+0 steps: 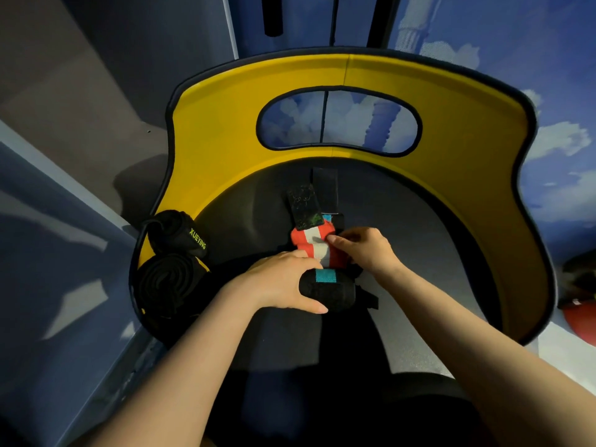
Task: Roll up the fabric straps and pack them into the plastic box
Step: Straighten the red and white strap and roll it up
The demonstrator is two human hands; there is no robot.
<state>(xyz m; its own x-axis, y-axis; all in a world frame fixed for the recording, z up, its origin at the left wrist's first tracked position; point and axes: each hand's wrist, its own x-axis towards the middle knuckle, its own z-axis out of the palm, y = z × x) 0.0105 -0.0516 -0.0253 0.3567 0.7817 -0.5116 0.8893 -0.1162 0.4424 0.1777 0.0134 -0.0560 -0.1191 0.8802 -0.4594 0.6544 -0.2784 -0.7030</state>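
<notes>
We see the left hand gripping a black rolled strap; the right hand seemingly pinches the red-and-white strap

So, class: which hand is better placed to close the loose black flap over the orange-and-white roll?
Probably the right hand: its fingers already pinch the orange-and-white roll just below the flap, while the left hand grips the black roll.

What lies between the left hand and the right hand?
In the head view, the orange-and-white strap lies between the left hand and the right hand.
</notes>
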